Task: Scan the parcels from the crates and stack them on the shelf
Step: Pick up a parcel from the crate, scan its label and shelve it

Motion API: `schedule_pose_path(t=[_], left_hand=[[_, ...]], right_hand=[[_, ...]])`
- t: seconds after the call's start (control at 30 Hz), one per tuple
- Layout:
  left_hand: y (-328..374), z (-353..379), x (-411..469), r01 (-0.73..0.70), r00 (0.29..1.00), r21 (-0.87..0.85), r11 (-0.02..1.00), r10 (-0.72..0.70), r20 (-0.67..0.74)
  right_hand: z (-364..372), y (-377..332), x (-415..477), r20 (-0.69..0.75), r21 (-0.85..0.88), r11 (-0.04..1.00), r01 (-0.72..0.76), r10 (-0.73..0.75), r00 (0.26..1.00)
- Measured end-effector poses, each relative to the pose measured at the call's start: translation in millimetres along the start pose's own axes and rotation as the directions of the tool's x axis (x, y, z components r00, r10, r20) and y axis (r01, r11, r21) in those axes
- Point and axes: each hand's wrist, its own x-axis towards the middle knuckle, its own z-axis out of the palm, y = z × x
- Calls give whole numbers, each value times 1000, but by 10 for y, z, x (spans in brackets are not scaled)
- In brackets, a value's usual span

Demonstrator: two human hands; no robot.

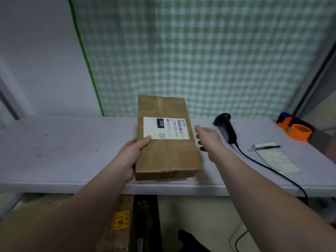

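A flat brown cardboard parcel (167,155) with a white shipping label lies lengthwise on the grey table (63,151), its near end at the front edge. My left hand (131,156) grips the parcel's left side, thumb on top by the label. My right hand (209,139) hovers just right of the parcel with fingers loosely extended, holding nothing. The black handheld barcode scanner (227,127) lies on the table a little beyond and to the right of that hand, its cable trailing off the front right edge.
An orange tape dispenser (298,130) sits at the far right of the table, with a paper slip and a pen (272,155) in front of it. A green checked curtain (200,51) hangs behind. A cardboard box with a yellow sticker (121,220) stands under the table.
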Motion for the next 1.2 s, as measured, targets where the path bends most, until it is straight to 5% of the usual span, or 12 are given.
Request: schedule_pose_path(t=[0.17,0.3,0.6,0.83,1.2], left_hand=[[-118,292,449,76,997,-18,997,-76,3],[-207,429,784,86,996,16,996,-86,28],[-331,490,996,120,993,45,992,-120,8],[-266,255,745,107,993,68,992,-103,-61],[62,-817,-48,160,976,227,961,-119,-184]], right_hand=[[-332,293,616,-151,-452,892,3,-80,985],[-435,486,1010,-293,-634,768,-97,-122,948],[-498,639,1289,-340,-447,888,-109,-56,939],[-435,510,977,-155,-241,950,-197,162,974],[111,-51,48,169,119,984,-132,111,979]])
